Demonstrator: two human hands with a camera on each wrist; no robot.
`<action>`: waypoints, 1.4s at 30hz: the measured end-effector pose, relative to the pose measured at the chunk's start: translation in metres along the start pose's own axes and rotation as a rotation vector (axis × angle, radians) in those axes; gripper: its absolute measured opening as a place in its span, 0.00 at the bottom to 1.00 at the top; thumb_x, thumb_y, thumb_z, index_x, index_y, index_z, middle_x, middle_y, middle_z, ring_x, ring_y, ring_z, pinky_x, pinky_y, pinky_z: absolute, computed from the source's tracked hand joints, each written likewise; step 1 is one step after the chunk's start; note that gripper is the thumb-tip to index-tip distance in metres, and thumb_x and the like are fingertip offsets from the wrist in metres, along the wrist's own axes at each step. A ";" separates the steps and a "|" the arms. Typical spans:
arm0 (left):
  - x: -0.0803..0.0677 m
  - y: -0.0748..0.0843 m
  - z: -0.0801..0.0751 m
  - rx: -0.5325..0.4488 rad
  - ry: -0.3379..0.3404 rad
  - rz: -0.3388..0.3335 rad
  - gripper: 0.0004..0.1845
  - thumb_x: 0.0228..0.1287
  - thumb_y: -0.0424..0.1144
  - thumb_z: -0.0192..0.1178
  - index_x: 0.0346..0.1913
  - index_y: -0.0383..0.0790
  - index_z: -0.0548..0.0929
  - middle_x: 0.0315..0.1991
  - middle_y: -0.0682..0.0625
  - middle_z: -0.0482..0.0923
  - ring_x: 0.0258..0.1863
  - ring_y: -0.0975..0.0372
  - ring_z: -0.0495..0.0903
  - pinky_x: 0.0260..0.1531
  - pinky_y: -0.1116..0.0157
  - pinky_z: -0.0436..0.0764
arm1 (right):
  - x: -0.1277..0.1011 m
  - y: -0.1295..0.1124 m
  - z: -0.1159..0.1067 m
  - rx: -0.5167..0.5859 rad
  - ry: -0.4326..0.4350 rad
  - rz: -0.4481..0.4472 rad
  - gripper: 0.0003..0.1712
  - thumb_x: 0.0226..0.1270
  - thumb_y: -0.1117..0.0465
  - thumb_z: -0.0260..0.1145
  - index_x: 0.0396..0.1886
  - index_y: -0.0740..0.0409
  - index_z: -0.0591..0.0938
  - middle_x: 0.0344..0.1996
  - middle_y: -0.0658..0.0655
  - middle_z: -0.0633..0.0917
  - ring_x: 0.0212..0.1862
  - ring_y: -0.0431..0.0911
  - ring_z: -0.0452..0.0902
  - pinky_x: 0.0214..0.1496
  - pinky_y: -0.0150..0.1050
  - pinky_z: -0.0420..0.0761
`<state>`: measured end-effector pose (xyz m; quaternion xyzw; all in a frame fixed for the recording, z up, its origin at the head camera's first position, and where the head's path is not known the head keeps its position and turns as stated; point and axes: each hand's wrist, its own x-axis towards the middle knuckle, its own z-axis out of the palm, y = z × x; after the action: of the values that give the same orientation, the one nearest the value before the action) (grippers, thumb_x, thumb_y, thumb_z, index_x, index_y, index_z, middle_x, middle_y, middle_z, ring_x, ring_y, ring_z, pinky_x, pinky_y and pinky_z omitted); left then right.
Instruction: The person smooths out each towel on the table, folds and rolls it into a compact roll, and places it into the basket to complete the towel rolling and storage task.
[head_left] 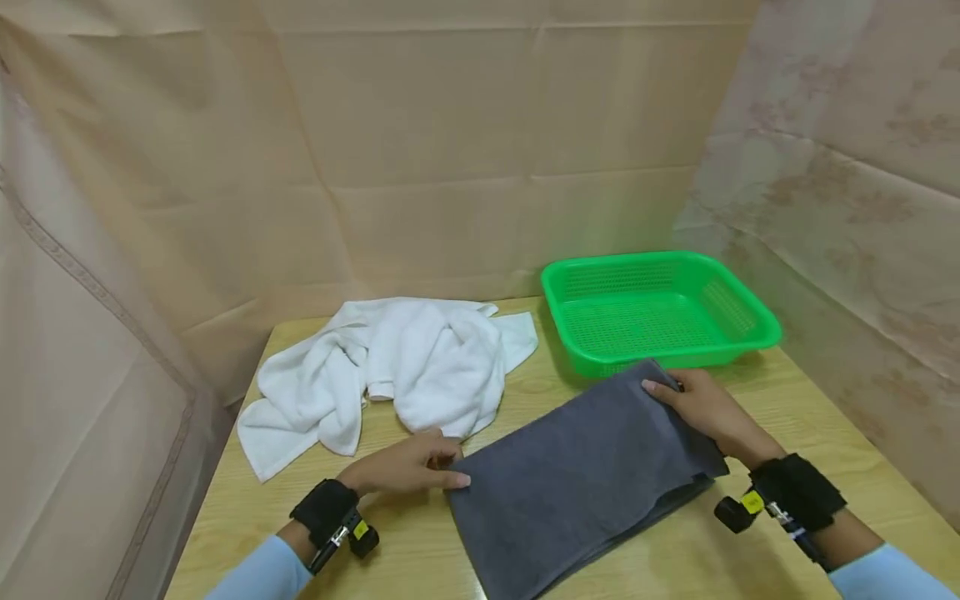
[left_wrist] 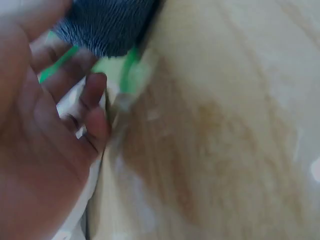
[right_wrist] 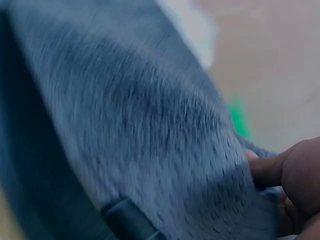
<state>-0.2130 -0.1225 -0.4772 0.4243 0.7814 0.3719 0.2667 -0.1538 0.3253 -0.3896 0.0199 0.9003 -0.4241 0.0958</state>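
Observation:
A dark grey towel (head_left: 577, 475), folded in layers, is held between both hands over the front of the table. My left hand (head_left: 408, 465) pinches its left corner between thumb and fingers; in the left wrist view the towel's edge (left_wrist: 107, 30) shows at the fingertips. At the upper right corner my right hand (head_left: 701, 404) grips the cloth, thumb on top and the other fingers mostly hidden behind it. The right wrist view is filled by the towel's ribbed surface (right_wrist: 150, 115), with its lower layer hanging apart on the left.
Crumpled white towels (head_left: 442, 367) lie at the back left of the wooden table (head_left: 517, 400). A green plastic basket (head_left: 645, 333) with perforated sides stands at the back right. Fabric curtains (head_left: 450, 150) surround the table at the back and sides.

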 end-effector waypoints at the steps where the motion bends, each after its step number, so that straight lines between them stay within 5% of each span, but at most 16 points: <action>1: 0.001 -0.001 0.002 0.003 0.010 -0.004 0.12 0.74 0.54 0.61 0.32 0.55 0.80 0.29 0.56 0.68 0.31 0.64 0.67 0.35 0.68 0.66 | 0.005 0.014 0.005 -0.052 0.013 0.009 0.31 0.82 0.47 0.57 0.61 0.73 0.77 0.43 0.64 0.81 0.38 0.50 0.76 0.36 0.44 0.76; 6: 0.008 0.000 0.006 0.087 0.133 0.026 0.08 0.75 0.51 0.62 0.42 0.52 0.84 0.30 0.62 0.76 0.30 0.69 0.74 0.34 0.70 0.73 | 0.015 0.057 0.030 -0.346 0.161 -0.084 0.21 0.71 0.57 0.71 0.50 0.71 0.79 0.34 0.65 0.81 0.32 0.52 0.76 0.30 0.46 0.74; 9: 0.014 0.006 0.005 0.249 0.277 0.089 0.10 0.73 0.50 0.65 0.48 0.49 0.84 0.41 0.61 0.80 0.41 0.67 0.75 0.44 0.66 0.76 | 0.010 0.057 0.045 -0.541 0.326 -0.209 0.20 0.61 0.62 0.77 0.45 0.68 0.77 0.30 0.63 0.78 0.29 0.54 0.75 0.27 0.49 0.74; 11: 0.018 0.009 0.002 0.384 0.359 0.137 0.13 0.72 0.48 0.66 0.53 0.47 0.84 0.50 0.58 0.80 0.50 0.63 0.74 0.52 0.61 0.75 | 0.006 0.046 0.057 -0.601 0.359 -0.249 0.21 0.61 0.60 0.78 0.43 0.67 0.78 0.30 0.62 0.77 0.29 0.55 0.75 0.27 0.51 0.74; 15: 0.020 0.010 -0.006 0.633 0.405 0.144 0.14 0.73 0.47 0.65 0.56 0.46 0.85 0.63 0.49 0.78 0.61 0.53 0.72 0.58 0.51 0.74 | 0.002 0.017 0.088 -0.621 0.201 -0.272 0.31 0.67 0.47 0.73 0.52 0.70 0.81 0.37 0.65 0.79 0.38 0.58 0.77 0.36 0.55 0.78; 19: 0.011 0.006 -0.009 0.799 0.393 0.020 0.16 0.72 0.48 0.66 0.57 0.46 0.85 0.69 0.46 0.74 0.57 0.47 0.73 0.48 0.49 0.76 | 0.011 -0.002 0.116 -0.638 0.081 -0.373 0.39 0.68 0.43 0.72 0.66 0.68 0.77 0.52 0.71 0.76 0.53 0.64 0.74 0.49 0.60 0.79; 23: 0.000 0.001 -0.005 0.848 0.419 -0.081 0.20 0.71 0.50 0.66 0.61 0.47 0.84 0.70 0.45 0.73 0.50 0.47 0.75 0.40 0.50 0.77 | 0.031 -0.016 0.129 -0.580 -0.090 -0.510 0.38 0.69 0.49 0.72 0.72 0.61 0.73 0.65 0.72 0.72 0.66 0.66 0.68 0.60 0.61 0.76; 27: -0.007 -0.003 -0.003 0.870 0.465 -0.102 0.21 0.70 0.50 0.67 0.61 0.47 0.85 0.66 0.43 0.76 0.49 0.45 0.77 0.40 0.49 0.79 | 0.057 -0.026 0.136 -0.503 -0.267 -0.561 0.38 0.68 0.55 0.71 0.75 0.57 0.71 0.73 0.71 0.65 0.73 0.67 0.61 0.67 0.64 0.69; 33: -0.011 0.000 0.000 0.872 0.531 -0.135 0.17 0.68 0.46 0.70 0.55 0.43 0.87 0.56 0.43 0.80 0.44 0.46 0.76 0.36 0.55 0.79 | 0.095 -0.038 0.136 -0.468 -0.337 -0.605 0.38 0.64 0.60 0.69 0.74 0.57 0.71 0.75 0.69 0.63 0.76 0.68 0.54 0.73 0.70 0.55; 36: -0.004 0.011 0.009 0.877 0.563 -0.038 0.15 0.65 0.46 0.72 0.49 0.42 0.87 0.50 0.43 0.80 0.45 0.48 0.74 0.41 0.55 0.78 | 0.098 -0.036 0.132 -0.537 -0.273 -0.645 0.36 0.67 0.59 0.70 0.74 0.56 0.71 0.75 0.70 0.64 0.76 0.68 0.55 0.72 0.69 0.56; 38: 0.001 0.023 0.020 0.841 0.534 0.099 0.15 0.65 0.50 0.72 0.46 0.44 0.86 0.48 0.46 0.78 0.47 0.52 0.73 0.45 0.57 0.76 | 0.092 -0.033 0.130 -0.583 -0.178 -0.712 0.34 0.66 0.59 0.74 0.70 0.55 0.74 0.70 0.69 0.69 0.71 0.67 0.62 0.68 0.67 0.66; 42: 0.004 0.049 0.049 0.689 0.299 0.381 0.19 0.65 0.62 0.67 0.47 0.53 0.82 0.48 0.56 0.70 0.45 0.65 0.67 0.46 0.70 0.70 | 0.059 -0.025 0.128 -0.598 -0.013 -0.865 0.24 0.59 0.59 0.81 0.53 0.52 0.80 0.51 0.57 0.76 0.51 0.51 0.73 0.49 0.47 0.79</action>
<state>-0.1561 -0.0834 -0.4663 0.5668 0.7978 0.1888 -0.0808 -0.1942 0.2085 -0.4618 -0.3845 0.9073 -0.1493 -0.0812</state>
